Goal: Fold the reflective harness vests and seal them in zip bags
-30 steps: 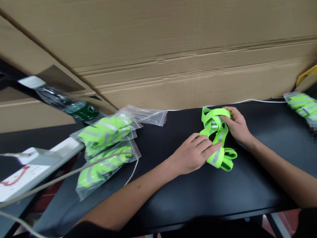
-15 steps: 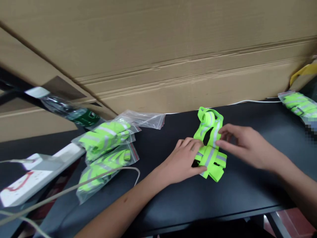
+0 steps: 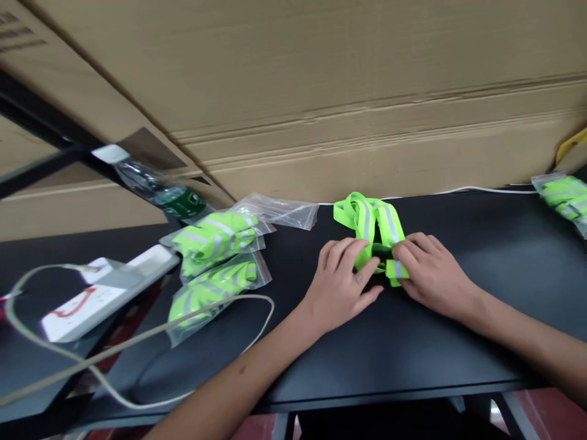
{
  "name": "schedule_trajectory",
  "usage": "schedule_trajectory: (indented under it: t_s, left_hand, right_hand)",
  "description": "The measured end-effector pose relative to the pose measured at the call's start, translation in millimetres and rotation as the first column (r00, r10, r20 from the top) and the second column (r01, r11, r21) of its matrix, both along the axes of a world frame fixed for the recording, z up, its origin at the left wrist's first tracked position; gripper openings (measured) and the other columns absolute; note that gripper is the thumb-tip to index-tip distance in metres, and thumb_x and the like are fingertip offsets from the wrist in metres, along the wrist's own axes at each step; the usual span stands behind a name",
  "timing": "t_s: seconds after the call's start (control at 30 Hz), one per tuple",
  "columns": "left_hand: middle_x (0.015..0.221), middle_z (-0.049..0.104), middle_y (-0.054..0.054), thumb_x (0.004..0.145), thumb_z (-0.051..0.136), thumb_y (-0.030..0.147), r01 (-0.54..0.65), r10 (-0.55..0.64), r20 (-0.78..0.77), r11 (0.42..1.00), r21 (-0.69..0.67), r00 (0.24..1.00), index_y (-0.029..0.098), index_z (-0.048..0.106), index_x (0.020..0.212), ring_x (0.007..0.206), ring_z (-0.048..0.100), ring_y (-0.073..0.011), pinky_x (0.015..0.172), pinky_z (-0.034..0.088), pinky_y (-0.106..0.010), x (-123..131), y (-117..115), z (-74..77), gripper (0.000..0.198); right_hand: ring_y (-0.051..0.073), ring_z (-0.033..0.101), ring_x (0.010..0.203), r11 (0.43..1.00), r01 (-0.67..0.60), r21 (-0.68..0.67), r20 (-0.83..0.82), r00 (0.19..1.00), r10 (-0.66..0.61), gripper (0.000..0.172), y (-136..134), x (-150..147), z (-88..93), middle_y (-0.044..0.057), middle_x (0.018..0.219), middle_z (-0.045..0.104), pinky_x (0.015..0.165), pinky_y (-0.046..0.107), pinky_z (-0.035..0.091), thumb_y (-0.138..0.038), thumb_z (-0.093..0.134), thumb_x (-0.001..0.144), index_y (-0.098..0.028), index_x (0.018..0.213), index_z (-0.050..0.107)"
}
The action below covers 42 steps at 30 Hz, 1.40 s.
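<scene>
Neon yellow-green straps with grey reflective stripes (image 3: 390, 223) lie on the dark table, looped toward the cardboard at the back. At their left side, my left hand (image 3: 342, 278) has its fingers bent over the strap edge, with thumb and index finger apart. My right hand (image 3: 431, 272) is closed on the right part of the straps, its fingertips pinching a folded section. A short striped end shows between the hands, and the strap parts beneath the fingers are hidden.
Bagged neon straps (image 3: 213, 287) lie at the left, beside a clear bottle (image 3: 160, 192), a white power strip (image 3: 110, 293) and a looping cable (image 3: 183, 321). Another bagged bundle (image 3: 566, 195) is at the far right. Cardboard (image 3: 343, 146) stands along the table's back.
My right hand has moved in and closed on the straps. The crossed lower ends are now gathered between my hands, and the upper loops have spread left. The view has shifted slightly.
</scene>
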<state>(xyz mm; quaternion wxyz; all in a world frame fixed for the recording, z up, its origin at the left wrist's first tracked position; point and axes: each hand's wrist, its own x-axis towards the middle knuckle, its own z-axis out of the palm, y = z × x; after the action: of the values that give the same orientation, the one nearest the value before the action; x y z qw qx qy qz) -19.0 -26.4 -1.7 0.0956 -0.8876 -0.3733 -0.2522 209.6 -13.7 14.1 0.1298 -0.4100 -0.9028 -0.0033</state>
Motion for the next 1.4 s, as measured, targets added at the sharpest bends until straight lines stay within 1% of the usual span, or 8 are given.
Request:
schedule_trajectory:
  t_s: [0.1, 0.27, 0.43, 0.6, 0.87, 1.13, 1.33, 1.4]
  left_hand:
    - [0.12, 0.067, -0.013, 0.092, 0.063, 0.036, 0.093, -0.093, 0.002, 0.993, -0.068, 0.996, 0.019, 0.069, 0.1, 0.125, 0.052, -0.0338, 0.106, 0.04, -0.054, -9.4, -16.4, -0.1, 0.02]
    - [0.102, 0.072, -0.007, 0.094, 0.059, 0.027, 0.193, -0.19, 0.034, 0.971, -0.141, 0.981, 0.017, 0.068, 0.105, 0.114, 0.06, -0.0268, 0.106, 0.043, -0.046, -12.0, -27.9, -1.4, 0.018]
    - [0.127, 0.065, -0.013, 0.096, 0.056, 0.036, 0.175, -0.182, -0.04, 0.975, -0.135, 0.982, 0.016, 0.066, 0.115, 0.129, 0.051, -0.0312, 0.113, 0.037, -0.051, 2.9, -6.8, 3.2, 0.028]
    - [0.104, 0.067, -0.012, 0.096, 0.055, 0.038, 0.105, -0.112, -0.021, 0.974, -0.203, 0.993, 0.014, 0.065, 0.114, 0.113, 0.058, -0.0302, 0.099, 0.046, -0.046, 5.3, 11.9, -5.7, 0.032]
    - [0.087, 0.069, -0.006, 0.097, 0.054, 0.044, 0.038, -0.059, -0.062, 0.955, -0.295, 0.996, 0.016, 0.064, 0.099, 0.089, 0.063, -0.0243, 0.094, 0.044, -0.045, -4.1, 8.3, -17.0, 0.03]
    - [0.108, 0.066, -0.014, 0.093, 0.055, 0.031, -0.166, 0.151, -0.072, 0.94, -0.297, 0.986, 0.016, 0.068, 0.105, 0.112, 0.058, -0.0332, 0.101, 0.042, -0.057, -13.2, 38.3, -23.1, 0.023]
    - [0.104, 0.07, -0.009, 0.094, 0.05, 0.024, -0.171, 0.187, 0.013, 0.923, -0.344, 0.982, 0.019, 0.067, 0.099, 0.11, 0.059, -0.0297, 0.106, 0.036, -0.061, -18.8, 61.6, -24.1, 0.019]
    - [0.1, 0.072, -0.006, 0.094, 0.047, 0.021, -0.148, 0.174, 0.054, 0.933, -0.328, 0.983, 0.02, 0.065, 0.093, 0.109, 0.061, -0.0275, 0.109, 0.031, -0.062, -19.6, 59.5, -20.6, 0.019]
  right_hand:
    - [0.038, 0.05, 0.126, 0.982, -0.081, 0.169, 0.065, 0.995, 0.071, 0.017, -21.7, 7.4, -11.8, 0.017, 0.134, 0.062, 0.099, 0.053, 0.038, -0.027, 0.057, 0.094, -0.019, 0.108, 0.061]
    - [0.041, 0.041, 0.135, 0.994, -0.06, 0.091, -0.015, 0.998, 0.062, 0.027, -44.0, 22.7, -21.2, 0.012, 0.143, 0.059, 0.104, 0.062, 0.03, -0.044, 0.053, 0.099, -0.023, 0.113, 0.062]
    - [0.032, 0.06, 0.104, 0.99, 0.115, -0.087, -0.159, 0.979, -0.128, 0.016, -41.1, 23.3, -15.4, 0.013, 0.123, 0.069, 0.082, 0.047, 0.046, -0.03, 0.047, 0.1, -0.021, 0.105, 0.059]
    - [0.032, 0.07, 0.091, 0.96, 0.209, -0.189, -0.096, 0.968, -0.23, 0.047, -30.6, 23.0, -13.8, 0.016, 0.122, 0.067, 0.071, 0.045, 0.052, -0.048, 0.052, 0.095, -0.019, 0.132, 0.052]
    - [0.019, 0.059, 0.066, 0.859, 0.091, -0.503, -0.245, 0.939, -0.243, 0.025, -3.9, 34.0, 2.0, 0.003, 0.079, 0.066, 0.06, 0.033, 0.046, -0.045, 0.064, 0.086, -0.021, 0.093, 0.064]
    - [0.031, 0.064, 0.108, 0.941, -0.169, -0.295, -0.687, 0.722, -0.086, 0.02, -27.2, 53.4, 21.7, 0.006, 0.103, 0.07, 0.087, 0.045, 0.053, -0.024, 0.074, 0.078, -0.028, 0.09, 0.057]
    - [0.022, 0.067, 0.062, 0.704, -0.171, -0.689, -0.699, 0.414, -0.583, 0.034, -35.6, 71.2, 11.1, 0.004, 0.082, 0.069, 0.055, 0.036, 0.055, -0.047, 0.07, 0.083, -0.029, 0.108, 0.058]
    - [0.023, 0.07, 0.066, 0.709, -0.115, -0.696, -0.689, 0.384, -0.615, 0.035, -41.5, 71.2, 2.6, 0.006, 0.088, 0.071, 0.057, 0.037, 0.058, -0.051, 0.066, 0.086, -0.029, 0.112, 0.058]
